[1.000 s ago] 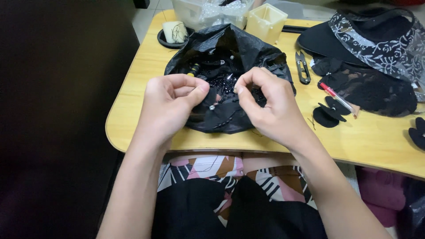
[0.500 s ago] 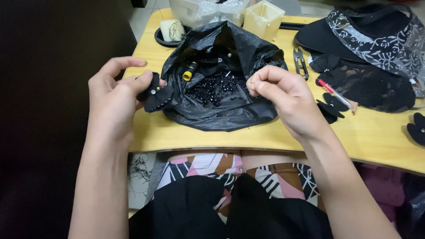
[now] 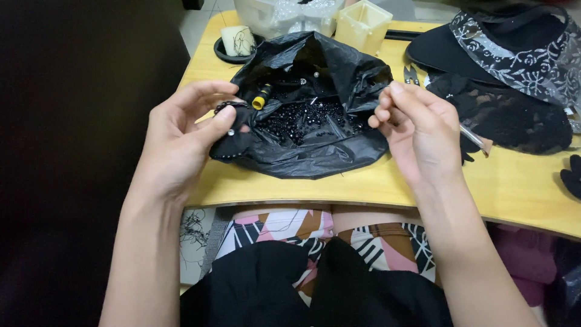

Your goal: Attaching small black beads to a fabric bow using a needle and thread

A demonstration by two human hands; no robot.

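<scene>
The left hand [image 3: 181, 136] pinches a small black cloth piece [image 3: 233, 142] between thumb and fingers, right at the edge of the black plastic bag [image 3: 315, 151]. The bag lies open on the yellow table [image 3: 496, 188], full of black beads [image 3: 302, 118]. The right hand [image 3: 417, 130] has its fingertips pressed together; I cannot tell if it holds anything.

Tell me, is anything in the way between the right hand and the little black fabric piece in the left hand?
Nothing visible blocks it. Between the right hand and the black fabric piece pinched in the left hand lies only the open black bag of beads, down low.
</scene>
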